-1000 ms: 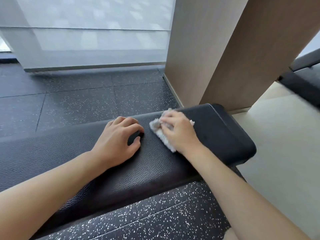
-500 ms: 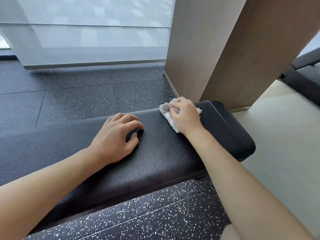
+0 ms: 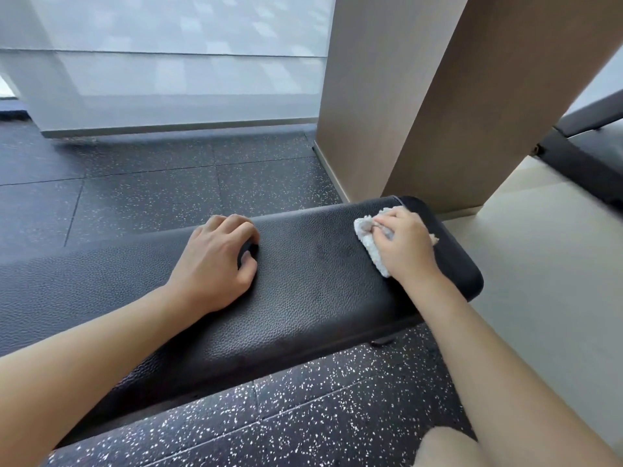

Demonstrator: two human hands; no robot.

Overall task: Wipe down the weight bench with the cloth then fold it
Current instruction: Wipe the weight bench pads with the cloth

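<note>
Left hand [image 3: 215, 261] rests on the black weight bench [image 3: 303, 298], fingers loosely curled, holding nothing. Beside it toward the bench's end, the right hand [image 3: 406, 246] presses a bunched white cloth [image 3: 371, 244] against the padded top, fingers curled over it; the cloth shows at the fingertips and along the thumb side. Under both forearms lies speckled dark rubber flooring [image 3: 303, 416]. Just beyond the right hand stands a tan wooden column [image 3: 421, 96], and beyond the left hand a frosted glass wall [image 3: 168, 62].
</note>
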